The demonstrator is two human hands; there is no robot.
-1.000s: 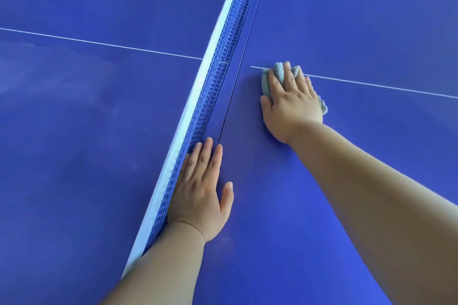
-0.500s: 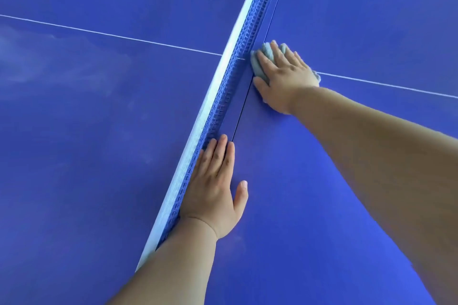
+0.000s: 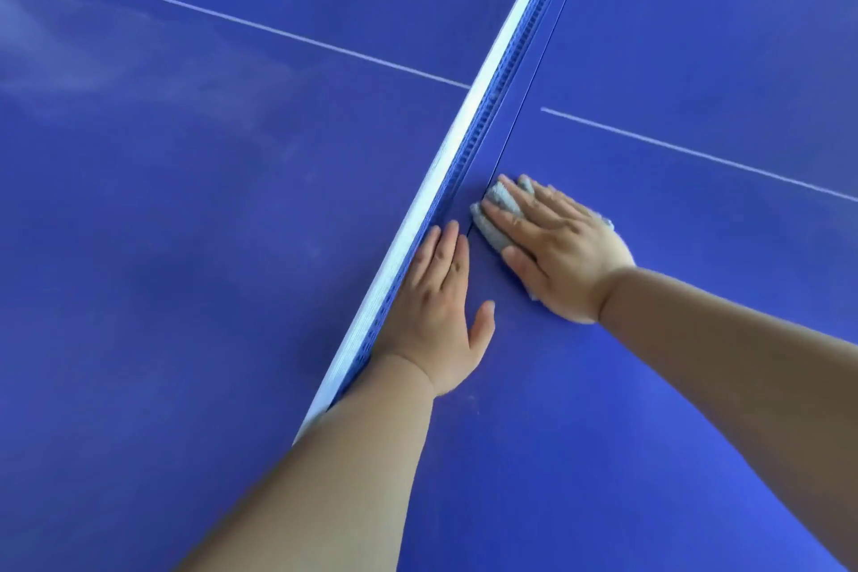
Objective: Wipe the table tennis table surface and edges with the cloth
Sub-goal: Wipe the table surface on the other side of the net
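The blue table tennis table (image 3: 650, 386) fills the view. A blue net with a white top band (image 3: 469, 130) runs across it from lower left to upper right. My right hand (image 3: 557, 246) presses a grey-blue cloth (image 3: 494, 218) flat on the surface, right beside the net's foot. The cloth is mostly hidden under the palm and fingers. My left hand (image 3: 441, 307) lies flat on the table with fingers spread, its fingers against the net, just left of the cloth.
A thin white centre line (image 3: 696, 153) crosses the table on both sides of the net. Faint pale smears show on the table half left of the net (image 3: 116, 74). Both forearms reach in from the bottom.
My right hand has slid the cloth along the net toward me, from the white centre line to beside my left hand. The left hand has stayed by the net.
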